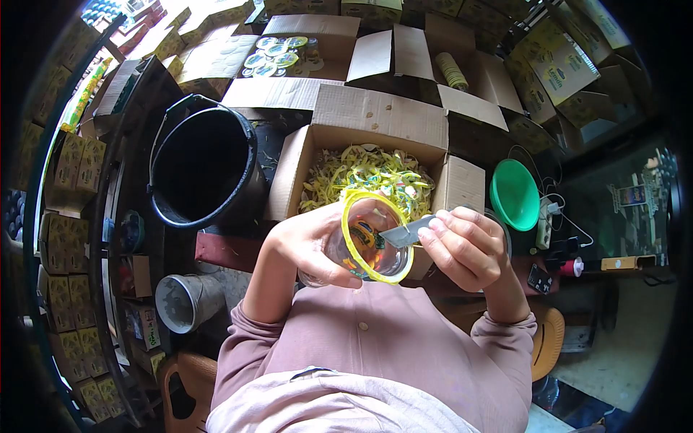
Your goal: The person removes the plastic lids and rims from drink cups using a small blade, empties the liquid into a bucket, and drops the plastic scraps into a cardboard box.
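Observation:
My left hand (307,249) is wrapped round a clear plastic cup (336,249), tilted so its mouth faces up toward me. A yellow band (349,234) runs round the cup's rim, and coloured printing shows through its wall. Between the fingers and thumb of my right hand (465,249) is a grey knife blade (408,232); its handle is hidden in the grip. The blade's tip overlaps the cup's mouth, near the rim's right side. Just beyond both hands stands an open cardboard box (379,108) full of yellow strips (368,169).
A black bucket (249,184) stands left of the box, with a grey-white bucket (170,307) lower down. To the right are a green bowl (515,195), cables and a phone (538,278). Behind, open boxes hold round lids (276,50) and stacked cups (451,71).

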Available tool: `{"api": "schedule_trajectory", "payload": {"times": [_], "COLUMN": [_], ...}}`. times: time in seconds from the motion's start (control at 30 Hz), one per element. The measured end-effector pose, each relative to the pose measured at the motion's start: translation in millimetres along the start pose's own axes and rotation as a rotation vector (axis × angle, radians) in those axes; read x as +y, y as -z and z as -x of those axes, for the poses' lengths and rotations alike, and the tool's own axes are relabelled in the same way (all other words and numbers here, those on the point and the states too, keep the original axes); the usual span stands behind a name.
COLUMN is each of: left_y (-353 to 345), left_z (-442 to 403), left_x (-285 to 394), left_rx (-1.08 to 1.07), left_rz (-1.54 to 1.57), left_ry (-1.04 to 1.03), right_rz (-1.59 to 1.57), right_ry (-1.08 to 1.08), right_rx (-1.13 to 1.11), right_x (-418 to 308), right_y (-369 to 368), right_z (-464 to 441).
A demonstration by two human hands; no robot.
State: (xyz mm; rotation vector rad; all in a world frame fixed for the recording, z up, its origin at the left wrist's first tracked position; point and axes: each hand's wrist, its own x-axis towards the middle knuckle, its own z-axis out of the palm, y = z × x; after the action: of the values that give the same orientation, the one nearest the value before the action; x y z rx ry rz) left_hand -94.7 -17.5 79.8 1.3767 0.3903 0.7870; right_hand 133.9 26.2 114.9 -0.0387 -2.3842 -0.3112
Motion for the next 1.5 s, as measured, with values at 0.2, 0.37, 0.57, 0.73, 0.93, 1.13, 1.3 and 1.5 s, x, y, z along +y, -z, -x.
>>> {"api": "schedule_trajectory", "payload": {"times": [0.2, 0.37, 0.57, 0.73, 0.93, 1.13, 1.3, 1.5], "left_y": [3.3, 1.6, 4.8, 6.6, 6.3, 9.3, 10.8, 12.3], "left_z": [-3.4, -3.1, -4.8, -7.3, -6.6, -6.3, -5.6, -4.5], "left_x": [-4.9, -3.0, -4.8, -1.6, -5.2, -12.2, -13.7, -21.1], "left_rx": [-0.058, -0.076, -0.088, -0.086, -0.062, -0.051, -0.049, -0.018], "left_rz": [0.031, 0.184, 0.128, 0.034, 0.152, 0.174, 0.229, 0.248], "left_ry": [-0.052, 0.061, 0.059, 0.085, 0.151, 0.148, 0.198, 0.185], "right_rz": [-0.013, -0.068, -0.077, -0.085, -0.053, -0.054, -0.047, -0.054], "right_ry": [-0.014, -0.070, -0.115, -0.109, -0.140, -0.166, -0.182, -0.239], "right_rx": [0.016, 0.053, 0.056, -0.045, 0.001, 0.016, 0.032, 0.069], "right_x": [-2.7, -5.5, -9.2, -6.2, -8.9, -10.3, -10.9, -14.1], "right_y": [-1.5, -7.2, -13.0, -7.9, -13.2, -19.2, -22.8, -29.1], "right_z": [-0.4, 1.6, 4.6, 1.9, 5.8, 8.9, 11.2, 13.5]}}
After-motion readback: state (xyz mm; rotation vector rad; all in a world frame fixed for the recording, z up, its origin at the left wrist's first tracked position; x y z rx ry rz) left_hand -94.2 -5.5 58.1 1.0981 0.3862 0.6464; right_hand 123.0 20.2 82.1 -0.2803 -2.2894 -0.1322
